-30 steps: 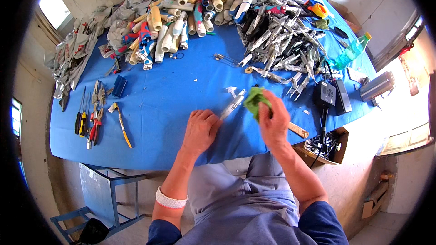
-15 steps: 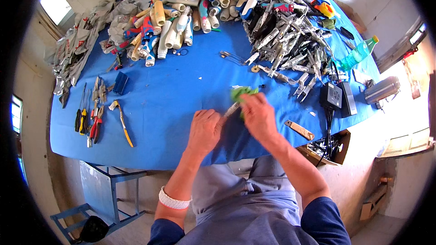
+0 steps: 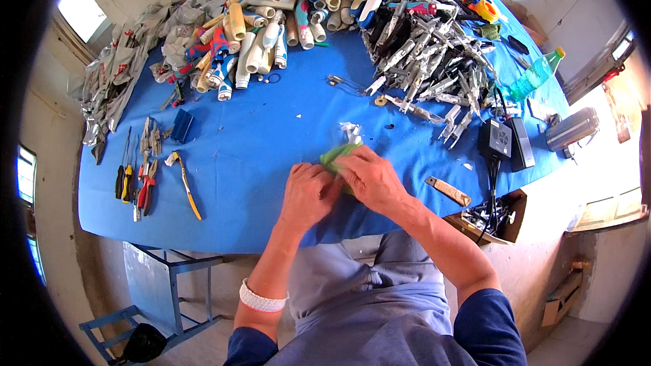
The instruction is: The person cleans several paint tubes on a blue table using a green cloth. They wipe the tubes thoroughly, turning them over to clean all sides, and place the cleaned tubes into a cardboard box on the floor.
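Note:
Over the near middle of the blue-covered table, my left hand (image 3: 308, 193) is closed around one end of a slim grey-white part, now mostly hidden by fingers and cloth. My right hand (image 3: 373, 179) pinches a green cloth (image 3: 337, 155) wrapped about that part, right against my left fingertips. The cloth is slightly blurred by motion. Just beyond it on the table lies a small whitish, shiny piece (image 3: 350, 131).
Hollow handle shells (image 3: 254, 47) are heaped at the back, with slim inner mechanisms (image 3: 420, 61) piled at back right. Screwdrivers (image 3: 127, 179), red pliers (image 3: 147, 186) and a toothbrush (image 3: 184, 186) lie left. A utility knife (image 3: 447, 191) and black power adapter (image 3: 495, 141) lie right.
My right hand has drawn the green cloth nearer, along the slim part to my left fingers. The whitish piece beyond is now uncovered. My left hand has barely moved.

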The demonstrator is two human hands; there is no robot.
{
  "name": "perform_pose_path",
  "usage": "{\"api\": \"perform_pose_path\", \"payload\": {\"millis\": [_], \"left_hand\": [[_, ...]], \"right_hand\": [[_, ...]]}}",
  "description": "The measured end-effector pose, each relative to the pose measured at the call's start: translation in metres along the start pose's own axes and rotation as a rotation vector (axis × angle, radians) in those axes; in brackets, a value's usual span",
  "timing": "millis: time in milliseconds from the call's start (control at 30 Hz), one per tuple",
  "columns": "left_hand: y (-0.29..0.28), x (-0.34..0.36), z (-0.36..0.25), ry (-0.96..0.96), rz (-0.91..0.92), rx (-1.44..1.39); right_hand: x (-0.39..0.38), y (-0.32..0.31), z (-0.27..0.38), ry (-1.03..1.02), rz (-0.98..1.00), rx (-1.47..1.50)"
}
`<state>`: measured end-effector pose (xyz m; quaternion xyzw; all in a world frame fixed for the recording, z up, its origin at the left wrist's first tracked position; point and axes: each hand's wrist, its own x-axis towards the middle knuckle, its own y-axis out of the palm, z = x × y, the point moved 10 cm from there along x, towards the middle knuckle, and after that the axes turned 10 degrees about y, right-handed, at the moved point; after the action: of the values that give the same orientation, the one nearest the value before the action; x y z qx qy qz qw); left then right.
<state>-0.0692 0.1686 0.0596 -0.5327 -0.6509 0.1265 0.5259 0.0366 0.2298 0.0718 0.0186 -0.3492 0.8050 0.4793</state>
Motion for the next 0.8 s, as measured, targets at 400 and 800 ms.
{"api": "perform_pose_path", "payload": {"millis": [400,800], "left_hand": [[-0.001,-0.001,0.0,0.023,-0.001,0.022],[-0.001,-0.001,0.005,-0.049,0.023,-0.096]], "right_hand": [[0.015,0.006,-0.001,0.01,0.032,-0.066],[0.01,-0.048,-0.045,0.304,-0.253,0.003]]}}
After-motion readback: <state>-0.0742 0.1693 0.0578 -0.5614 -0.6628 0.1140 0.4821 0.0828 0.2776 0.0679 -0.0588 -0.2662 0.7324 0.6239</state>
